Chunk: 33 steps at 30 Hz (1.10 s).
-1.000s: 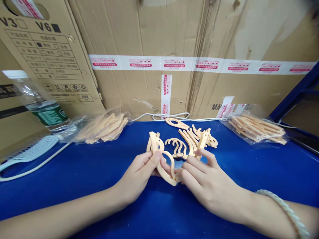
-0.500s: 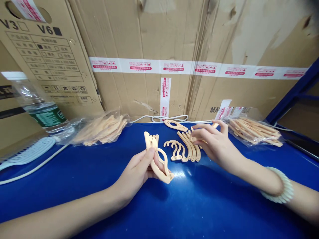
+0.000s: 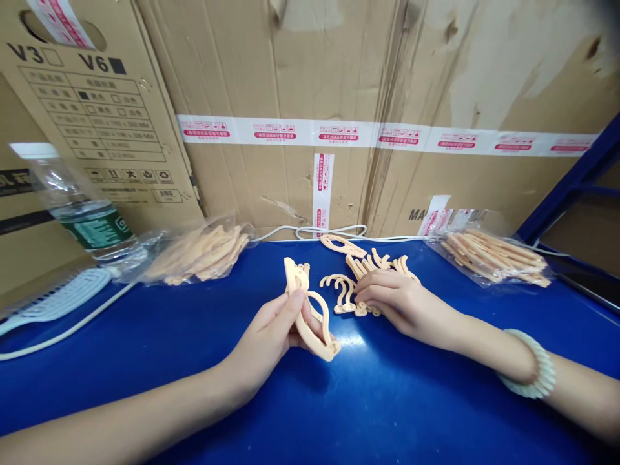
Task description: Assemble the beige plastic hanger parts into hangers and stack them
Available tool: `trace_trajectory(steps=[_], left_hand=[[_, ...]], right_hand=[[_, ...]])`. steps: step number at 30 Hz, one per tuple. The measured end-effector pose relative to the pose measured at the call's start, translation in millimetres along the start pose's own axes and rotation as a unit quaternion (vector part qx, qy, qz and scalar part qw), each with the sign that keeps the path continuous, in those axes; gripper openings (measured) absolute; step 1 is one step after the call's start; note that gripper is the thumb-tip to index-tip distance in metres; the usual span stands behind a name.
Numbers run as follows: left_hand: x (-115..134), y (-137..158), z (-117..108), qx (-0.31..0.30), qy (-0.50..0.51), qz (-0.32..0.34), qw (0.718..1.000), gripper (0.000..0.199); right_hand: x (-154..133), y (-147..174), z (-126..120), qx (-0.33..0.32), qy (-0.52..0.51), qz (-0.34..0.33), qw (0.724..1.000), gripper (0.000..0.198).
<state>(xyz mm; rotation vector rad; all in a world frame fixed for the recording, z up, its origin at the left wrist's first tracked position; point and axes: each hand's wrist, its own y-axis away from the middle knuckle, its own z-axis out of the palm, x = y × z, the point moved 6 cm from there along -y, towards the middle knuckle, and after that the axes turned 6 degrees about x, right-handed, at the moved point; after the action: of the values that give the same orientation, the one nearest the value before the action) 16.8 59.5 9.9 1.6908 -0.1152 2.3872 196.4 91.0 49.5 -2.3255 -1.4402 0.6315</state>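
My left hand (image 3: 278, 323) is closed around a peach plastic folding clothes hanger (image 3: 310, 326), its arms folded in and its hook curving out to the right. To the right, my right hand (image 3: 400, 300) reaches down over a row of curved hanger arms (image 3: 357, 265). Its fingers are bent and pressed together on these arms, and the fingertips are partly hidden. Just left of those fingers lie several loose hanger hooks (image 3: 343, 294). More small curved pieces (image 3: 381, 259) show behind my right hand. Another hanger part (image 3: 343, 245), a looped one, rests at the back.
Clear bags of peach parts lie at the left (image 3: 203, 255) and right (image 3: 496, 258). A water bottle (image 3: 92, 216) and a pale hairbrush (image 3: 62, 297) are at far left. White cables (image 3: 334, 236) run along the cardboard wall (image 3: 271, 181) behind the blue table (image 3: 310, 413).
My right hand has come down and toward me from behind the row onto the curved hanger arms, its fingers closing. My left hand keeps the folding clothes hanger almost where it was.
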Motion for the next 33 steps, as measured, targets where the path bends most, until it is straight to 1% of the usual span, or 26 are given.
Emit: trace_trajectory(steps=[4, 9, 15, 18, 21, 22, 24, 27, 28, 30, 33], left_hand=[[0.2, -0.2, 1.3, -0.001, -0.004, -0.002, 1.0, 0.043], [0.2, -0.4, 1.9, -0.008, -0.004, -0.001, 1.0, 0.042], [-0.6, 0.2, 1.1, -0.001, -0.014, -0.001, 1.0, 0.042], [-1.1, 0.4, 2.1, -0.004, -0.022, -0.003, 1.0, 0.04], [-1.4, 2.9, 6.0, -0.028, -0.032, -0.012, 0.999, 0.035], [-0.9, 4.3, 7.7, -0.04, -0.045, -0.011, 0.998, 0.033], [2.5, 7.0, 9.7, -0.052, -0.1, 0.016, 0.993, 0.031], [10.3, 9.7, 9.9, -0.039, -0.188, 0.083, 0.978, 0.026], [11.5, 10.2, 10.2, -0.038, -0.198, 0.093, 0.975, 0.025], [11.0, 10.5, 11.4, -0.048, -0.192, 0.092, 0.976, 0.024], [8.8, 10.2, 11.4, -0.05, -0.178, 0.079, 0.98, 0.022]], right_hand=[[-1.1, 0.4, 0.6, -0.002, -0.019, 0.014, 1.0, 0.023], [4.1, 0.8, -0.6, 0.002, -0.014, 0.039, 0.999, 0.022], [4.3, -0.1, -2.5, 0.0, 0.002, -0.008, 1.0, 0.028], [-1.5, -1.1, -5.4, 0.029, 0.007, -0.01, 1.0, 0.029], [-19.0, -0.3, -8.6, 0.082, -0.009, -0.009, 0.997, 0.032], [-27.4, 0.5, -8.0, 0.089, -0.013, -0.018, 0.996, 0.034], [-45.7, 2.6, -3.6, 0.081, -0.005, -0.058, 0.995, 0.039], [-68.6, 6.0, 5.1, 0.055, 0.049, -0.153, 0.986, 0.035], [-73.0, 6.6, 7.3, 0.051, 0.071, -0.18, 0.98, 0.033], [-77.5, 6.5, 9.5, 0.051, 0.104, -0.212, 0.97, 0.032], [-78.9, 4.4, 9.1, 0.054, 0.132, -0.214, 0.966, 0.034]])
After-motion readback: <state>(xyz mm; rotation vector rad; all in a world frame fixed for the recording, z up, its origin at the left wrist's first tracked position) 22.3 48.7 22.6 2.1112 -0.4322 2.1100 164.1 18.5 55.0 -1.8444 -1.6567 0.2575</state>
